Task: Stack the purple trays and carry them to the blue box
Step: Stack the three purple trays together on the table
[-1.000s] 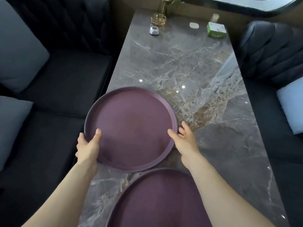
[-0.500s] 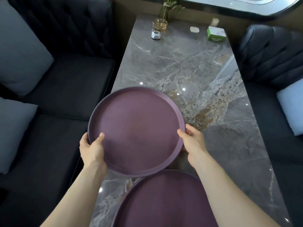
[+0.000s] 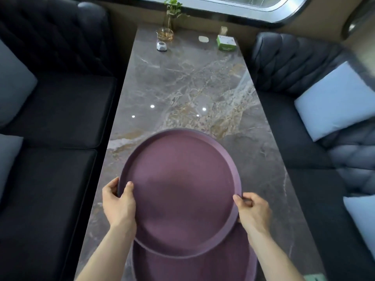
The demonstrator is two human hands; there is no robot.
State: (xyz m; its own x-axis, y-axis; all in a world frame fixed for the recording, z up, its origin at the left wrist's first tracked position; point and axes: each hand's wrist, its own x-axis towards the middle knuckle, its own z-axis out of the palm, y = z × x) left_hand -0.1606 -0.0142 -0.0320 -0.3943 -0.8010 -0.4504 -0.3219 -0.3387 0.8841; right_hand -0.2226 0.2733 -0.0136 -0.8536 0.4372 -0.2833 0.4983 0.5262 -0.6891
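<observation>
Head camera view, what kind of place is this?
Probably a restaurant or café booth: a long marble table between two dark tufted bench seats with cushions, and a small plant in a glass vase beside the window.

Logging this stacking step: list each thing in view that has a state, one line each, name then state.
upper purple tray: empty, held by both hands, overlapping the lower one, not yet aligned.
lower purple tray: lying on the marble table, partly covered.
left hand: gripping the upper tray's rim.
right hand: gripping the opposite rim.
glass vase: upright, holds a plant.
green box: closed.
</observation>
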